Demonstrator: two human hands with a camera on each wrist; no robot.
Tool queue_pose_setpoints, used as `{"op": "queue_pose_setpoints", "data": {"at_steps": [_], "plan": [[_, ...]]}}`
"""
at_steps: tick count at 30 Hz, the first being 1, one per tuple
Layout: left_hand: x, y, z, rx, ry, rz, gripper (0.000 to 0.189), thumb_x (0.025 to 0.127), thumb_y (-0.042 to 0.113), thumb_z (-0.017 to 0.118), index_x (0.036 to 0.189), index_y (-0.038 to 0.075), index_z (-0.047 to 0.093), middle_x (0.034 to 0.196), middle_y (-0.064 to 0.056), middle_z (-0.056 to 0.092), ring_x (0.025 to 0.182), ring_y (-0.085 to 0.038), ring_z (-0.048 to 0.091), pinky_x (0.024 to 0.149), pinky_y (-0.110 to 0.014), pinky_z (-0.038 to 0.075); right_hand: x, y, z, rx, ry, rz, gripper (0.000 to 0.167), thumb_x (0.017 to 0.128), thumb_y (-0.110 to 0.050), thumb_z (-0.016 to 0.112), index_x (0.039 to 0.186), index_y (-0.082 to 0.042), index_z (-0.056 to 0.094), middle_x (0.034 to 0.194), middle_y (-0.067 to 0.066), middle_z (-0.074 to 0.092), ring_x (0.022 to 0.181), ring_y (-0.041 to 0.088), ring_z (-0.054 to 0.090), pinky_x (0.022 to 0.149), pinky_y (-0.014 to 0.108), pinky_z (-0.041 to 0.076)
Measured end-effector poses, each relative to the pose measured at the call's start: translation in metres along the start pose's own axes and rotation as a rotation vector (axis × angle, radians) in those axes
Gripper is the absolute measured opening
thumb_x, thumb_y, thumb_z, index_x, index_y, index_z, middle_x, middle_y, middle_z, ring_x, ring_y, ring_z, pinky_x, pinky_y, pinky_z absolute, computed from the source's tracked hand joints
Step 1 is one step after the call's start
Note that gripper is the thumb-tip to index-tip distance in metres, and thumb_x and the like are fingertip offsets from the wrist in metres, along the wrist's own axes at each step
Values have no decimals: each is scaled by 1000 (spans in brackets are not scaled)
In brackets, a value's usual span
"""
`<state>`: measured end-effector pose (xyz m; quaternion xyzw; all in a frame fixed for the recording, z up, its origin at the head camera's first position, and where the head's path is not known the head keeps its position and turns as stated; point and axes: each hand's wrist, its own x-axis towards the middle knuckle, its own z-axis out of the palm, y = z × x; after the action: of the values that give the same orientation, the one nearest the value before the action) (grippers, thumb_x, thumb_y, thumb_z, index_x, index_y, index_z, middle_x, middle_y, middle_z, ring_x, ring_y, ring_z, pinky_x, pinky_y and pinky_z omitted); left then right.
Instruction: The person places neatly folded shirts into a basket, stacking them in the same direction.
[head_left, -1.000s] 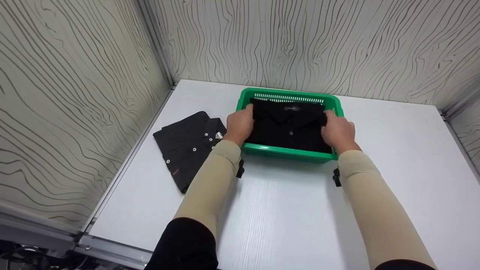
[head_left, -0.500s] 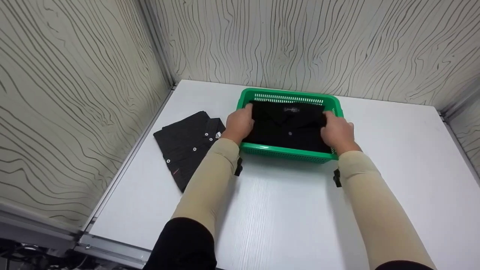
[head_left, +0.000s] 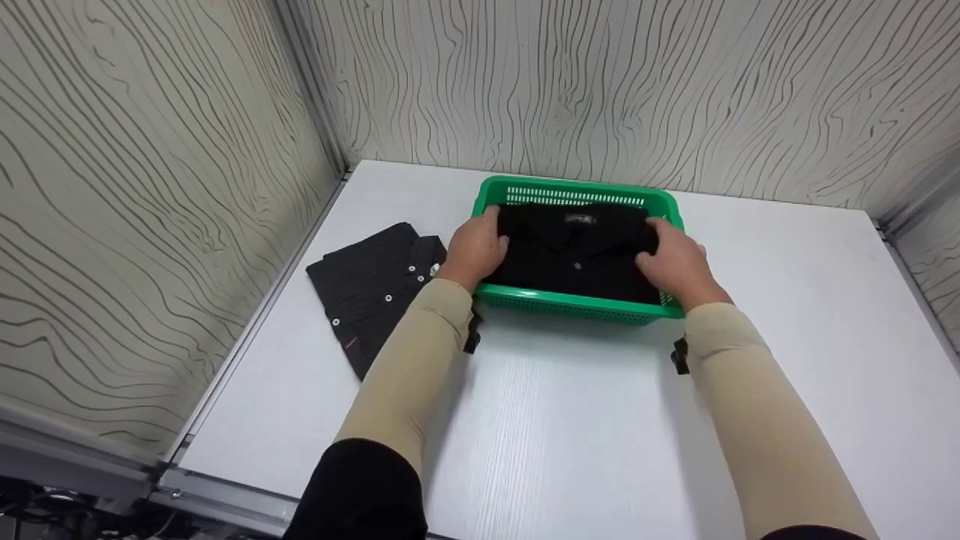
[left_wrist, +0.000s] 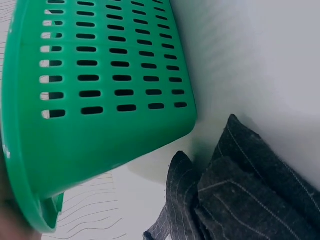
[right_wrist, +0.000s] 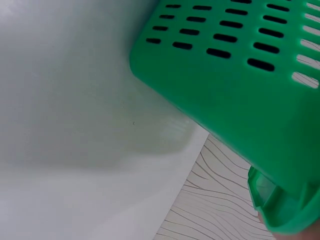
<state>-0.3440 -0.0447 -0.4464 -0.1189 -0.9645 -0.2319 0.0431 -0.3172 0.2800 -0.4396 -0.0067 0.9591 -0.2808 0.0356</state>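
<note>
A folded black shirt point(head_left: 570, 259) lies collar-up inside a green basket point(head_left: 570, 301), with a label at its neck and a pale button below. At its left side, my left hand point(head_left: 476, 246) reaches over the basket rim and grips the edge of the shirt. Opposite it, my right hand point(head_left: 677, 259) holds the shirt's right edge, thumb lying over the cloth. The far fingers of both hands are hidden by cloth and rim. Both wrist views show mainly the basket's slotted outer wall point(left_wrist: 120, 80), with only blurred bits of hand at the rim.
A second folded shirt point(head_left: 371, 289), dark with white buttons, lies on the white table point(head_left: 570, 420) left of the basket, partly covered by the left forearm. Its cloth point(left_wrist: 240, 200) comes close to the basket corner. Patterned panels point(head_left: 600, 90) rise behind and beside the table.
Both hands shift slightly and the right thumb spreads farther from its fingers. The shirt and basket move a little to the left in view. The second shirt stays put.
</note>
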Motion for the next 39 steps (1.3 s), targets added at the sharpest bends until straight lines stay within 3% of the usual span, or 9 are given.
{"op": "queue_pose_setpoints", "data": {"at_steps": [7, 16, 23, 30, 33, 36, 39], "plan": [[-3, -1, 2, -24, 10, 3, 57, 103, 21, 60, 152, 2, 39, 141, -15, 56, 127, -25, 56, 105, -37, 44, -5, 1, -4, 30, 12, -38, 67, 98, -17, 52, 159, -2, 26, 159, 26, 28, 144, 45, 27, 113, 64, 24], [-7, -11, -1, -68, 32, 50, 53, 102, 23, 59, 151, 7, 44, 145, -11, 52, 131, -23, 52, 109, -36, 41, -12, -4, -6, 58, -1, -46, 62, 100, -22, 54, 156, -3, 33, 157, 25, 30, 142, 45, 30, 112, 66, 25], [-10, -21, -11, -163, 5, 36, 53, 102, 31, 59, 150, 12, 45, 146, -8, 48, 133, -21, 48, 110, -37, 39, -25, -13, -4, 64, -7, -53, 57, 102, -25, 54, 153, -4, 39, 157, 23, 34, 144, 43, 29, 113, 64, 25], [-16, -32, -26, -324, -7, 20, 55, 102, 30, 59, 151, 12, 43, 144, -10, 49, 131, -22, 48, 108, -41, 41, -44, -39, 2, 119, 63, -126, 49, 102, -21, 55, 147, -3, 48, 151, 20, 42, 142, 38, 35, 113, 58, 29], [-20, -42, -33, -337, 20, -16, 53, 103, 27, 58, 151, 10, 43, 143, -11, 51, 130, -25, 51, 105, -42, 43, -56, -54, 8, 166, 58, -182, 45, 102, -21, 56, 144, -6, 51, 146, 15, 49, 136, 33, 43, 111, 55, 35], [-25, -61, -39, -255, 43, -93, 53, 103, 29, 55, 151, 9, 44, 141, -13, 53, 127, -27, 53, 103, -43, 45, -66, -69, 18, 225, 26, -237, 39, 102, -20, 57, 140, -11, 54, 135, 9, 58, 124, 28, 53, 103, 50, 44], [-33, -87, -45, -143, 65, -189, 52, 103, 28, 53, 149, 6, 46, 142, -16, 52, 128, -32, 51, 104, -46, 43, -75, -82, 37, 308, -91, -275, 36, 102, -21, 57, 137, -15, 55, 122, 6, 65, 110, 23, 61, 91, 45, 51]]}}
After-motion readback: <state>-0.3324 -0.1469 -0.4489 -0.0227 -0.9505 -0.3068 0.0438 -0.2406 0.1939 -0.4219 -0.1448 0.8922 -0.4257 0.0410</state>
